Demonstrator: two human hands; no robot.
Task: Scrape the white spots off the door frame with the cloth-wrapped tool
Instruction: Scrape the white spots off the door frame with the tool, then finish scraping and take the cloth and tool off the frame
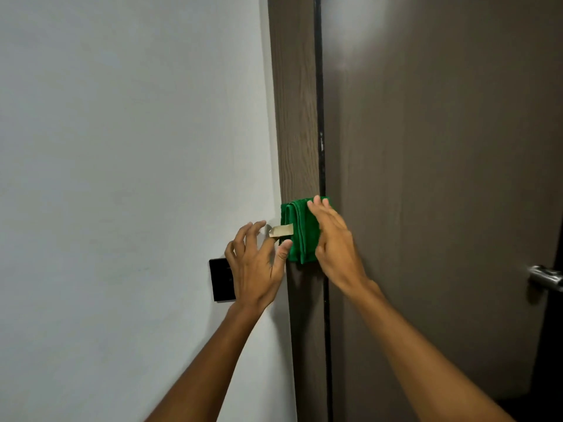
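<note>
A folded green cloth (300, 233) lies flat against the brown wood-grain door frame (297, 123). My right hand (332, 242) presses on it with flat fingers. A beige tool handle (281, 230) sticks out of the cloth to the left, its other end hidden inside the folds. My left hand (256, 263) pinches that handle between thumb and fingers, the other fingers spread toward the wall. White specks (321, 144) show on the dark strip between frame and door, above the cloth.
A white wall (128, 147) fills the left side, with a black switch plate (221, 280) partly behind my left hand. The brown door (441, 178) stands to the right, with a metal handle (545, 277) at the right edge.
</note>
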